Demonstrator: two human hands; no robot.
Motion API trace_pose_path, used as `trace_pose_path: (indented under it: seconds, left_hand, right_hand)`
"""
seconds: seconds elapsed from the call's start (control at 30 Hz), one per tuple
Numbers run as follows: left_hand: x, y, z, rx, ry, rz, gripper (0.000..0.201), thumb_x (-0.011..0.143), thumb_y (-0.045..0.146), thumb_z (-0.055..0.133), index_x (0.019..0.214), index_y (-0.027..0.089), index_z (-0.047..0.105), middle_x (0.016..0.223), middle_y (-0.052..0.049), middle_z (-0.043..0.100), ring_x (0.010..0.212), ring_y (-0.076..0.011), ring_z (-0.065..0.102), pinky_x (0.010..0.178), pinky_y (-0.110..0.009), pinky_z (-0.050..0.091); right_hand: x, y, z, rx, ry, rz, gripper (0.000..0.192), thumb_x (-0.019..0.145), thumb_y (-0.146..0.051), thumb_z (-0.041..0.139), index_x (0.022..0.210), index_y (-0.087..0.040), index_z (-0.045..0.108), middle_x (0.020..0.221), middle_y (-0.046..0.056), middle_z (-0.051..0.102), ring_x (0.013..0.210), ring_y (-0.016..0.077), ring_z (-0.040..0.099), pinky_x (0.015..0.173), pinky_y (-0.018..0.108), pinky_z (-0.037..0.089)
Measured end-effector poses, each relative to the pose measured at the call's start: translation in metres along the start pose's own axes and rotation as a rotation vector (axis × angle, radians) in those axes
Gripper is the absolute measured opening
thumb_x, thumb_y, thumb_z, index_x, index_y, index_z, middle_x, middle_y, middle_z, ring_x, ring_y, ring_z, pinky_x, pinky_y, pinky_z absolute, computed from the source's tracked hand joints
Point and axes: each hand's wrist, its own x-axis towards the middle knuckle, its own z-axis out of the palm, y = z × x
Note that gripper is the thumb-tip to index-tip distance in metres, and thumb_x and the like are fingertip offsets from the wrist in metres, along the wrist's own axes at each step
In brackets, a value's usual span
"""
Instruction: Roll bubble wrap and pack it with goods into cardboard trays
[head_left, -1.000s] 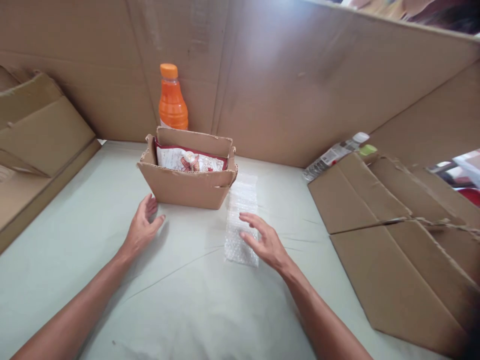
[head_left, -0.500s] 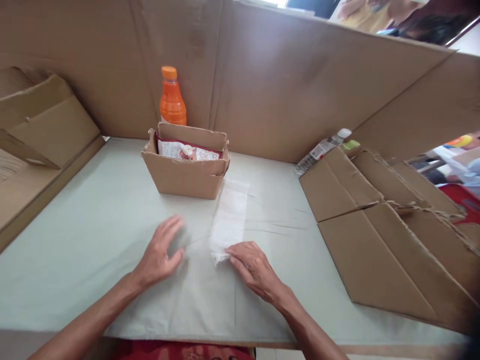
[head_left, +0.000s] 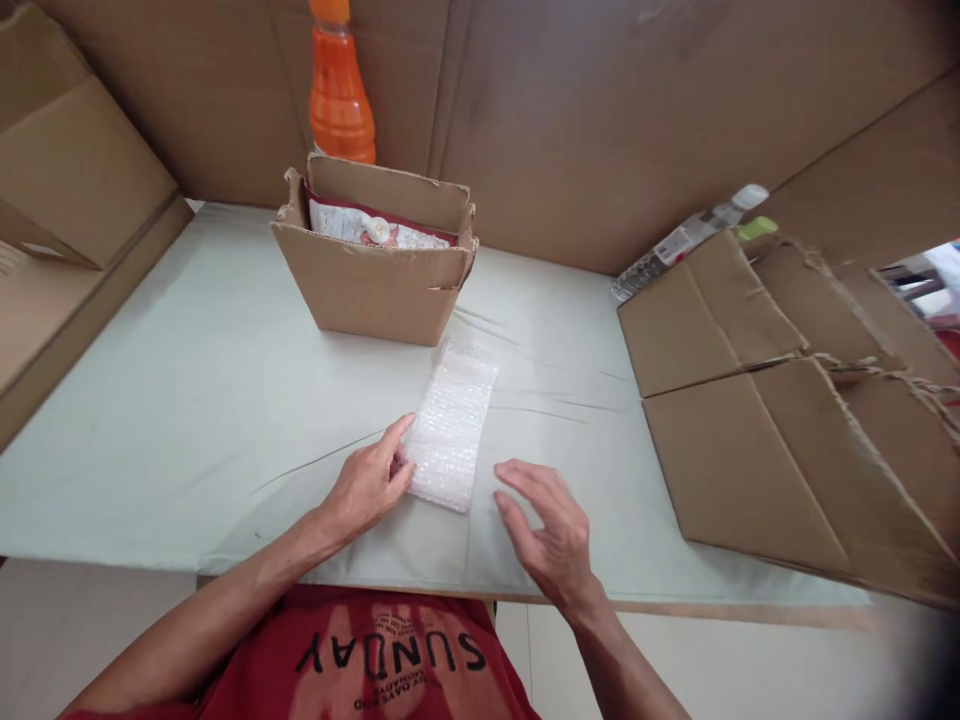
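On the bench [head_left: 187, 400], the bubble wrap [head_left: 452, 425], laid flat before the cardboard box [head_left: 373, 280], is touched at its left edge by the loosely curled left hand [head_left: 367, 485], while the right hand [head_left: 551, 535] is held spread just beside it.

Open pale green table sheet [head_left: 187, 400] to the left of the left hand [head_left: 367, 488], free as far as the slanted brown cardboard panels [head_left: 67, 200] at the left edge. Straight ahead, blocked by the open-topped brown cardboard box [head_left: 371, 290], with the tall orange drink bottle [head_left: 341, 90] behind it. On the right, flattened torn cardboard sheets [head_left: 750, 440] over the surface; a clear strip between them and the right hand [head_left: 551, 535]. Brown cardboard wall [head_left: 600, 120] closing the back.
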Motion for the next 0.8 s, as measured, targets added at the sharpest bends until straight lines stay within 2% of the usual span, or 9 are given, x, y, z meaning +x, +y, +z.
trace_pose_path:
  seconds: [0.17,0.23,0.33,0.43,0.53,0.6,0.7,0.73,0.8]
  left_hand:
    - [0.002,-0.005,0.008,0.114,0.008,0.034,0.059,0.089,0.022,0.051,0.147,0.018,0.043,0.086,0.0,0.071,0.067,-0.0154,0.065,0.068,-0.028,0.051]
    - [-0.002,-0.006,0.006,0.15,0.101,0.113,0.054,0.091,0.022,0.052,0.144,0.02,0.047,0.09,-0.001,0.071,0.075,-0.0172,0.067,0.071,-0.029,0.053]
    - [-0.015,-0.004,-0.001,0.186,0.216,0.332,0.05,0.092,0.026,0.058,0.141,0.019,0.049,0.116,-0.01,0.069,0.106,-0.0237,0.066,0.091,-0.037,0.054]
    - [-0.03,-0.001,-0.006,0.198,0.151,0.489,0.054,0.092,0.021,0.06,0.144,0.021,0.047,0.122,-0.012,0.068,0.113,-0.0261,0.062,0.097,-0.042,0.051]
    - [-0.037,-0.002,-0.005,0.163,0.084,0.447,0.051,0.094,0.015,0.052,0.145,0.021,0.047,0.101,-0.007,0.073,0.089,-0.0207,0.066,0.083,-0.036,0.054]
    - [-0.035,-0.005,-0.002,0.142,0.068,0.351,0.049,0.094,0.017,0.05,0.143,0.02,0.049,0.094,-0.005,0.073,0.081,-0.0188,0.066,0.079,-0.034,0.055]
    - [-0.026,-0.01,0.004,0.174,0.032,0.225,0.051,0.092,0.02,0.054,0.143,0.019,0.049,0.087,-0.003,0.073,0.075,-0.018,0.066,0.073,-0.031,0.055]
    - [-0.023,-0.01,0.005,0.204,0.029,0.213,0.052,0.091,0.02,0.055,0.143,0.018,0.049,0.086,-0.002,0.073,0.073,-0.018,0.066,0.071,-0.031,0.055]
    - [-0.018,-0.01,0.007,0.279,0.063,0.234,0.051,0.091,0.019,0.056,0.141,0.017,0.05,0.092,-0.005,0.073,0.075,-0.0197,0.066,0.071,-0.033,0.055]
  right_hand:
    - [-0.015,-0.004,0.027,-0.102,-0.311,-0.132,0.033,0.091,-0.022,0.065,0.124,-0.018,0.063,0.126,0.015,0.069,0.113,0.0304,0.063,0.088,0.047,0.051]
    - [-0.016,0.001,0.038,-0.134,-0.32,-0.138,0.028,0.093,-0.018,0.061,0.121,-0.017,0.065,0.126,0.014,0.07,0.113,0.0301,0.063,0.088,0.047,0.05]
    - [-0.014,0.007,0.044,-0.073,-0.277,-0.113,0.024,0.097,-0.011,0.054,0.116,-0.019,0.067,0.116,0.01,0.075,0.106,0.025,0.066,0.086,0.043,0.05]
    - [-0.011,0.007,0.039,0.076,-0.302,-0.022,0.025,0.099,-0.014,0.052,0.117,-0.022,0.068,0.105,0.006,0.078,0.095,0.0208,0.07,0.083,0.038,0.052]
    - [-0.011,0.002,0.032,0.243,-0.374,0.112,0.024,0.1,-0.018,0.053,0.117,-0.024,0.07,0.103,0.002,0.078,0.09,0.0174,0.072,0.081,0.033,0.055]
    - [-0.012,-0.002,0.028,0.246,-0.32,0.149,0.024,0.099,-0.019,0.055,0.119,-0.023,0.068,0.109,0.004,0.077,0.096,0.018,0.072,0.084,0.032,0.055]
    - [-0.017,-0.006,0.022,0.065,-0.109,0.078,0.028,0.096,-0.017,0.058,0.122,-0.023,0.065,0.115,0.009,0.073,0.104,0.0222,0.068,0.087,0.038,0.052]
    - [-0.019,-0.007,0.021,0.009,-0.081,0.035,0.029,0.095,-0.016,0.059,0.121,-0.023,0.065,0.114,0.009,0.072,0.104,0.023,0.067,0.086,0.039,0.051]
    - [-0.021,-0.009,0.021,-0.06,-0.139,-0.047,0.029,0.093,-0.017,0.061,0.121,-0.023,0.064,0.115,0.01,0.071,0.103,0.0246,0.065,0.085,0.041,0.049]
